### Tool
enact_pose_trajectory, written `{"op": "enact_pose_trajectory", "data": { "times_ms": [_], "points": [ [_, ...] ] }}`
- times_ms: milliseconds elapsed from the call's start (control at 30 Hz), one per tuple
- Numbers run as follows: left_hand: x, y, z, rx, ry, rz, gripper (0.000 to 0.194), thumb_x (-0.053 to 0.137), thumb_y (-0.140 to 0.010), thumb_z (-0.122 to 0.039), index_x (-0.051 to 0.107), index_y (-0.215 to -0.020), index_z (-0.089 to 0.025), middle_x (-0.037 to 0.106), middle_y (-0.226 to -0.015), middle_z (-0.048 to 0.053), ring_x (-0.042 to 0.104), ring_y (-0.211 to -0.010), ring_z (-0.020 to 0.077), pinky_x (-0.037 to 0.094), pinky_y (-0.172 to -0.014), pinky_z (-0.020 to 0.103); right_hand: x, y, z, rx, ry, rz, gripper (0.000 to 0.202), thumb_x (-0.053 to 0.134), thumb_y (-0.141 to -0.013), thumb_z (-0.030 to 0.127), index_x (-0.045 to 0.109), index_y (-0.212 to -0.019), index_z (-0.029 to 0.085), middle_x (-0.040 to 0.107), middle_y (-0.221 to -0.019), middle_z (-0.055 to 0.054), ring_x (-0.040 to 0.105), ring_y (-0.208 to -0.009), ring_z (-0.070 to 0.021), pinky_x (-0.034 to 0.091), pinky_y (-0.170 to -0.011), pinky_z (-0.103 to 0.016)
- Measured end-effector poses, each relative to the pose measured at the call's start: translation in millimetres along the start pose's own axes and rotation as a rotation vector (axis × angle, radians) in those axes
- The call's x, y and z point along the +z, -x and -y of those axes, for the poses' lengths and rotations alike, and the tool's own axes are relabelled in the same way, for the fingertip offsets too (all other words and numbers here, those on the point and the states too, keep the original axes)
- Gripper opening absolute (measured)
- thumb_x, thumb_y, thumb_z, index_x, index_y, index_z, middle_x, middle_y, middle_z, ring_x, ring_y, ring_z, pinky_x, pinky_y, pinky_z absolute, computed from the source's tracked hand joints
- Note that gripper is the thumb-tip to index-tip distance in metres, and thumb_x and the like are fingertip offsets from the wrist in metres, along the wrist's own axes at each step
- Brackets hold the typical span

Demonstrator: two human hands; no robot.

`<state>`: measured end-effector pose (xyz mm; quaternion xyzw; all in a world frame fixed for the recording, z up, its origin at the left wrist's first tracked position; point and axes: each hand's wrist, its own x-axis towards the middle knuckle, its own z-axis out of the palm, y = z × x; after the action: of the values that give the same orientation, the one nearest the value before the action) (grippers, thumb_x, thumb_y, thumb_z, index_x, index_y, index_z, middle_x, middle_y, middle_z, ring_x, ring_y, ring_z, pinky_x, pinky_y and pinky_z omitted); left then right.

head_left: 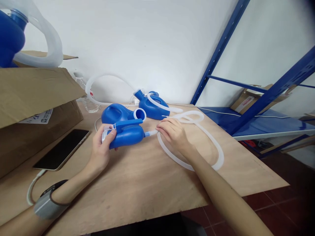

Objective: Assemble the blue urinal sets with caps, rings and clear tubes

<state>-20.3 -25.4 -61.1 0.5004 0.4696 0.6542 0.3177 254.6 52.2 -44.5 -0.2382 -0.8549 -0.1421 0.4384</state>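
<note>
My left hand (104, 139) is wrapped round the neck end of a blue plastic urinal bottle (129, 135), holding it on its side above the table. At the bottle's other end, a narrow spout sits against a translucent white hose (219, 150). My right hand (173, 132) pinches that hose close to the spout; the fingers partly hide its end. From there the hose loops over the tabletop to the right. Just behind stand a second blue bottle (114, 113), its round mouth facing right, and a third blue bottle (152, 106) with a hose on it.
Left on the wooden table (137, 186) lie a phone (62, 149) with a white cable and an open cardboard box (31, 95). Above the box is another blue bottle (11, 36) with a hose. A clear plastic bottle (90, 101) stands by the wall. Blue shelving (261, 123) is at right.
</note>
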Motion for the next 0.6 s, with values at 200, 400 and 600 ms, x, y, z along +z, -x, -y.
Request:
{"op": "enact_pose_trajectory", "data": {
  "times_ms": [200, 400, 600],
  "points": [
    [0.7, 5, 0, 0.009, -0.058, 0.032, 0.024, 0.068, -0.089, -0.046, 0.061, -0.095, -0.024, 0.05, -0.077, -0.003, 0.051, -0.055, 0.0124, 0.047, -0.039, 0.021, 1, -3, 6, 0.109, -0.128, 0.142, 0.02, 0.056, -0.105, 0.024, 0.071, -0.094, 0.02, 0.077, -0.09, -0.005, 0.067, -0.086, -0.0214, 0.05, -0.081, -0.038],
    [1.6, 3, -1, -0.028, -0.043, 0.011, 0.027, 0.071, -0.086, -0.047, 0.061, -0.092, -0.023, 0.05, -0.074, -0.003, 0.051, -0.054, 0.0126, 0.046, -0.038, 0.021, -9, -6, 8, 0.148, -0.345, 0.383, 0.029, 0.044, -0.109, 0.027, 0.072, -0.104, 0.02, 0.078, -0.103, -0.006, 0.07, -0.096, -0.0218, 0.051, -0.088, -0.039],
    [2.1, 2, -1, -0.03, -0.037, 0.007, 0.027, 0.072, -0.086, -0.048, 0.061, -0.091, -0.024, 0.05, -0.074, -0.003, 0.051, -0.054, 0.0123, 0.046, -0.039, 0.021, -7, -6, 0, 0.094, -0.409, 0.341, 0.02, 0.061, -0.102, 0.037, 0.074, -0.111, 0.024, 0.076, -0.107, -0.008, 0.069, -0.101, -0.0244, 0.055, -0.09, -0.042]
  ]
}}
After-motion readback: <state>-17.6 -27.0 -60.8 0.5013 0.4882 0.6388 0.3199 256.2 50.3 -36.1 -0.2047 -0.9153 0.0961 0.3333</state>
